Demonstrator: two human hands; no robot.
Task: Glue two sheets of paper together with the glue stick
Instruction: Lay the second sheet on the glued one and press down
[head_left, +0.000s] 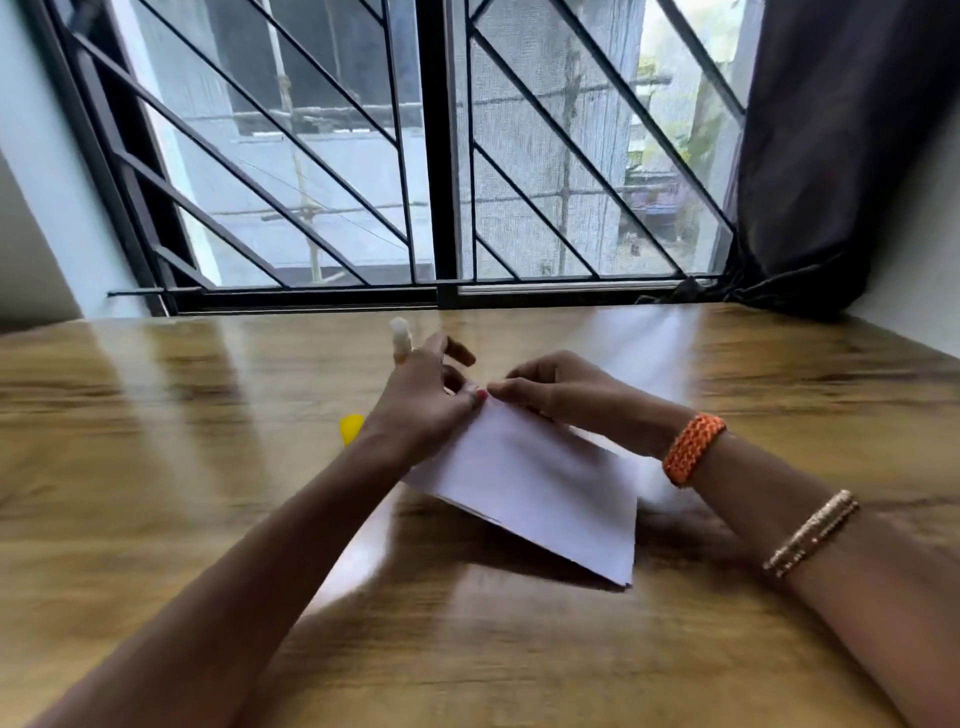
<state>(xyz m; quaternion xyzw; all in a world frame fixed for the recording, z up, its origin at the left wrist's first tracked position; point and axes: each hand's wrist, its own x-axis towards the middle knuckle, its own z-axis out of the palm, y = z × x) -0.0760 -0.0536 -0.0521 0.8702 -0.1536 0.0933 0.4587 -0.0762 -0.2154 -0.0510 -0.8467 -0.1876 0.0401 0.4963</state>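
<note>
The white sheets of paper (524, 483) lie stacked and tilted, their near corner raised above the wooden table (156, 415), with a shadow beneath. My left hand (426, 400) pinches the stack's far corner between thumb and fingers. My right hand (550, 389) pinches the same far edge right beside it, fingertips almost touching. A glue stick (400, 335) with a white tip pokes up behind my left hand; I cannot tell whether the hand holds it. A yellow cap (351, 427) lies on the table, partly hidden by my left wrist.
A barred window (441, 156) runs along the table's far edge. A dark curtain (821, 156) hangs at the back right, next to a wall. An orange band (693, 449) and a gold bangle (810, 532) sit on my right wrist.
</note>
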